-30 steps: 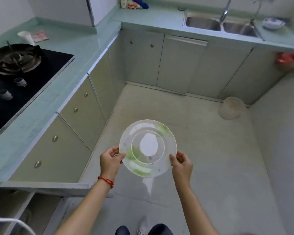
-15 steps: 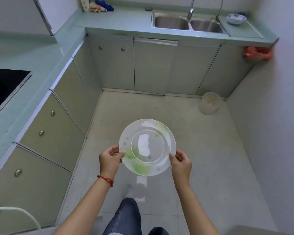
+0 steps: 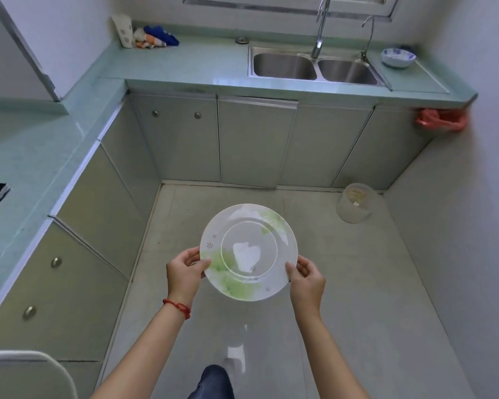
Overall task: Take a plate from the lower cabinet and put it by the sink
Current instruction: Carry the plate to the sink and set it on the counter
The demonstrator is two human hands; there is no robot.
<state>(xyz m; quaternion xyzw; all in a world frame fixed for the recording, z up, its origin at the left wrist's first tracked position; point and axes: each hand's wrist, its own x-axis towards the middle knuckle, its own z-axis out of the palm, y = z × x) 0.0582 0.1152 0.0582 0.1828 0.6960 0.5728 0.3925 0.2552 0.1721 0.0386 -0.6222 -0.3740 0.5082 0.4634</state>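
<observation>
Fingers of the left hand (image 3: 185,273) and the right hand (image 3: 306,276) pinch opposite edges of the plate (image 3: 248,251), thumbs on its rim, holding it level above the floor (image 3: 357,283). Well beyond it, the sink (image 3: 314,66) sits toward the right end of the countertop (image 3: 185,64), a bowl (image 3: 398,57) at its far right corner.

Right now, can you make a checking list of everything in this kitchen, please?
Surface: pale green countertop, bare beside the sink.
Job's things: round white plate with green patches held over the floor; steel double sink ahead.
Clutter: blue-patterned bowl, bundled cloths, clear plastic container on the floor, red bag.
Grippers: left hand and right hand grip opposite plate edges.
Cables: nothing seen.
Surroundings: cabinet doors shut.
</observation>
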